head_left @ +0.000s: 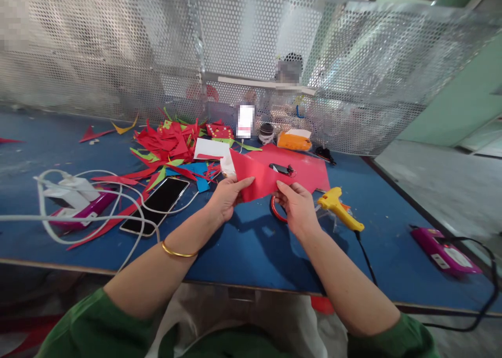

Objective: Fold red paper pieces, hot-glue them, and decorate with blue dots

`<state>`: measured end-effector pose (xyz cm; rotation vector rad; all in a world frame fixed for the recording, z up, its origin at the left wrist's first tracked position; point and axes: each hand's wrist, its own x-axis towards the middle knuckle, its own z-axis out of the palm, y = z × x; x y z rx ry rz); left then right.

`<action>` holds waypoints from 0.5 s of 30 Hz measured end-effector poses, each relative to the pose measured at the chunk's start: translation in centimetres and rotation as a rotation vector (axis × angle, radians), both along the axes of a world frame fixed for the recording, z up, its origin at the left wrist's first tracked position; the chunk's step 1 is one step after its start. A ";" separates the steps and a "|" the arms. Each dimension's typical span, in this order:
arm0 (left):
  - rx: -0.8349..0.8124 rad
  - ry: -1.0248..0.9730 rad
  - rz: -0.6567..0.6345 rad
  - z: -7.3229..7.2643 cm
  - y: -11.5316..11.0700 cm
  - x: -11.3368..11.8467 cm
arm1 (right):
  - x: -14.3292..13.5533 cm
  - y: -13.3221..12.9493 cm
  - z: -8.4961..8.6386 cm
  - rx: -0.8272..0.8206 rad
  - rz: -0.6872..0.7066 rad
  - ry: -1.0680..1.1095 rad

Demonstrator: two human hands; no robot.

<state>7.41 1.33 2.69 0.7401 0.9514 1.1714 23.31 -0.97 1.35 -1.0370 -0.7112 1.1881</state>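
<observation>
Between my two hands a piece of red paper (pixel 253 177) is held up, tilted above the blue table (pixel 251 253). My left hand (pixel 227 197) pinches its lower left edge, thumb on the front. At the right corner my right hand (pixel 296 203) grips it between thumb and fingers. Behind it lies a larger red sheet (pixel 314 172) with a dark key fob (pixel 280 168) on top. Partly hidden by my right hand is a red ring-shaped handle (pixel 277 211). To the right, a yellow hot glue gun (pixel 339 209) rests on the table.
A heap of red and green scraps (pixel 172 141) lies at the back left. Nearer are a black-screened phone (pixel 160 203) and white cables around a purple power strip (pixel 84 214). Another purple power strip (pixel 445 250) sits right. A perforated metal screen (pixel 251 38) closes the back.
</observation>
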 end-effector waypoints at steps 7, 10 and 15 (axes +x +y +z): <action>0.064 0.161 0.010 1.1 0.9 -1.5 | 1.0 0.1 0.8 -0.043 0.108 -0.016; 0.083 0.231 -0.025 1.2 1.3 -1.9 | 1.6 0.3 1.0 -0.111 0.210 -0.071; 0.126 0.297 -0.033 0.6 1.7 -2.1 | 1.9 0.2 0.7 -0.107 0.323 -0.268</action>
